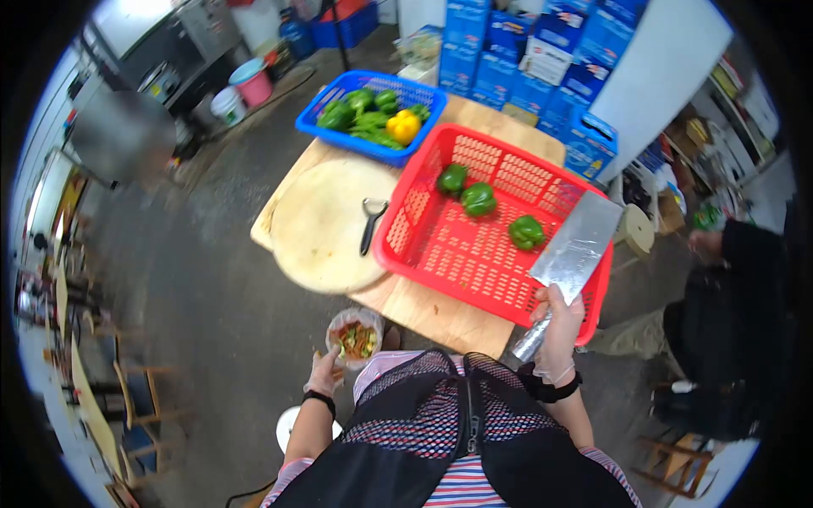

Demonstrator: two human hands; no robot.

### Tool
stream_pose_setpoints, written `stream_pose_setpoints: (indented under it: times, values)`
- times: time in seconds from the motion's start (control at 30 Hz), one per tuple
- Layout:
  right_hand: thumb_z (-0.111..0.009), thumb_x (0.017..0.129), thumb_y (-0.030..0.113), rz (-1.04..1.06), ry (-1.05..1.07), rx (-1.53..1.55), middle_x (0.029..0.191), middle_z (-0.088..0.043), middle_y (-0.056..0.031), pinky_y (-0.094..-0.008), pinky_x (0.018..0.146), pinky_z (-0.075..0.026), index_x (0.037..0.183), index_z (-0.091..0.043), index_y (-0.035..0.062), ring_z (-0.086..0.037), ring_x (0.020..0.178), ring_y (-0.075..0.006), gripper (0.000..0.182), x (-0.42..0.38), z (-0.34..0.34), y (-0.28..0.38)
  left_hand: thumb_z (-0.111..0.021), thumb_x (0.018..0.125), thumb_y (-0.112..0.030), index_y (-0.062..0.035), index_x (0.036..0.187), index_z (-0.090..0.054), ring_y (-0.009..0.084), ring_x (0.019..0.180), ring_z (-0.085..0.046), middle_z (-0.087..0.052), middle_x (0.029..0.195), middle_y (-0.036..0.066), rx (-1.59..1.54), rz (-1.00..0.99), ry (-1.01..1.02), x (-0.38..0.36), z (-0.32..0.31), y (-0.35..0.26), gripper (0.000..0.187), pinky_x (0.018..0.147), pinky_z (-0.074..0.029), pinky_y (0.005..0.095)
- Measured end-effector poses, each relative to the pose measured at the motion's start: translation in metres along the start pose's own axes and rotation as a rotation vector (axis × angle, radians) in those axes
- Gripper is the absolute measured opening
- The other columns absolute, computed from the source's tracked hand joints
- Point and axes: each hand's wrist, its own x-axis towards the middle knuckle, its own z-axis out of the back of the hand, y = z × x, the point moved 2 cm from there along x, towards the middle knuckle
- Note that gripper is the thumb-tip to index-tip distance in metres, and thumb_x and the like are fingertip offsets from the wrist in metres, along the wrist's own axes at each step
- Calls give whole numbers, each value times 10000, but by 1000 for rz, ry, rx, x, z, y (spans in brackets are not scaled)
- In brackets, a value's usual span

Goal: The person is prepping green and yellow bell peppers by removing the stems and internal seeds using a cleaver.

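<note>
A clear glove covers my right hand (pixel 559 330), which is closed round the handle of a broad cleaver (pixel 580 241). The blade lies over the right side of a red basket (pixel 491 292) that holds three green peppers (pixel 479 199). My left hand (pixel 324 370), also gloved, hangs low beside a lined bin (pixel 356 339) of vegetable scraps; whether its fingers hold anything is too small to tell. On the round cutting board (pixel 318 229) lies a black-handled peeler (pixel 371 224). Behind it, a blue basket (pixel 373 151) carries green peppers, long green peppers and a yellow pepper (pixel 404 126).
The wooden table (pixel 423 311) bears both baskets and the board. Blue boxes (pixel 508 76) are stacked behind it. A person in dark clothes (pixel 728 313) is at the right, another person (pixel 127 135) at the upper left. A white stool (pixel 292 427) stands by my left arm.
</note>
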Motion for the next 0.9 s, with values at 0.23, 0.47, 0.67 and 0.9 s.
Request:
stream_pose_setpoints:
  times: [0.23, 0.47, 0.67, 0.9]
  values:
    - [-515, 911, 99, -4, -157, 48, 739, -573, -64, -228, 416, -416, 992, -489, 33, -478, 460, -84, 108, -9, 20, 9, -621, 866, -306, -17, 1094, -576, 128, 715, -598, -629, 914, 63, 378, -356, 621, -98, -74, -122, 370, 635, -474, 233]
    - [-514, 893, 92, -2, -286, 59, 720, -579, -63, -233, 416, -415, 987, -499, 23, -488, 457, -90, 116, -34, 44, 21, -657, 819, -358, -5, 1157, -569, 187, 875, -594, -633, 953, 118, 899, -1084, 980, -189, -213, -230, 497, 774, -483, 312]
    - [-507, 864, 86, -70, -308, -46, 674, -580, -58, -225, 426, -390, 934, -515, 3, -490, 454, -86, 109, -64, 51, 41, -661, 779, -370, -80, 1386, -356, 404, 1238, -429, -421, 1353, 254, 1349, -1609, 890, -176, -368, -242, 738, 1017, -376, 430]
    - [-496, 851, 86, -81, -362, -84, 663, -578, -54, -219, 439, -405, 932, -507, 0, -497, 475, -81, 119, -98, 52, 58, -715, 714, -337, -221, 1471, -161, 440, 1361, -209, -102, 1524, 184, 1828, -1517, 613, -158, -455, -208, 946, 1060, -299, 541]
